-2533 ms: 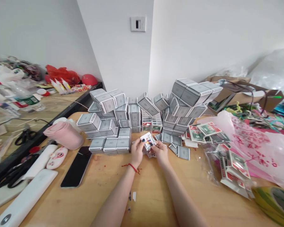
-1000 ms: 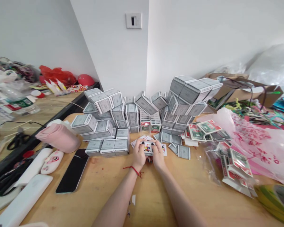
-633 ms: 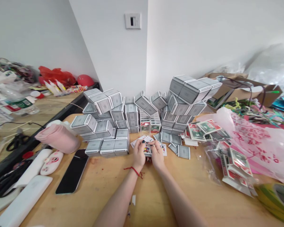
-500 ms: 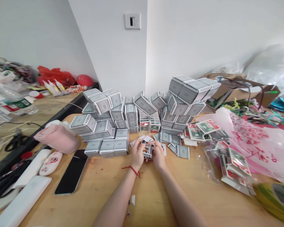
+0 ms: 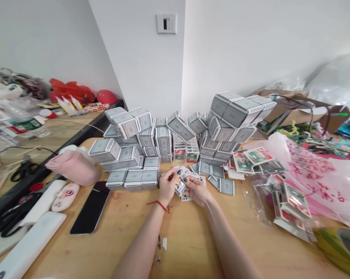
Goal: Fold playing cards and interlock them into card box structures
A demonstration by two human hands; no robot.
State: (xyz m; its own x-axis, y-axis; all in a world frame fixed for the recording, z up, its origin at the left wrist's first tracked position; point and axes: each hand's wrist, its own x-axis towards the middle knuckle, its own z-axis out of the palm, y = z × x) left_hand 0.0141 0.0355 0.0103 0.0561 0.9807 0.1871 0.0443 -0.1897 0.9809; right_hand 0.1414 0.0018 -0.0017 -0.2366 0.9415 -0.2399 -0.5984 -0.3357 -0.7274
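Observation:
At the middle of the table, my left hand (image 5: 168,185) grips a small bundle of playing cards (image 5: 180,186), its face cards showing upward. The fingers of my right hand (image 5: 196,189) are closed on the bundle's right edge. Loose playing cards (image 5: 202,179) lie fanned face up on the table behind and beneath my hands. Just to the right, several grey-backed cards (image 5: 227,186) rest face down. Behind stand stacked grey patterned boxes made of cards (image 5: 141,179), with red-and-green card packs (image 5: 180,152) between the stacks.
On the left lie a black phone (image 5: 90,209), a rolled pink cloth (image 5: 73,167) and a white bar-shaped case (image 5: 29,248). Opened card boxes (image 5: 293,205), a pink printed plastic bag (image 5: 305,170) and a yellow tape roll (image 5: 338,248) occupy the right. White scraps (image 5: 165,243) lie between my forearms.
The bundle has tilted, and my right hand has turned, its fingers now more spread along the edge. More loose cards show beneath my hands. The whole view has shifted slightly.

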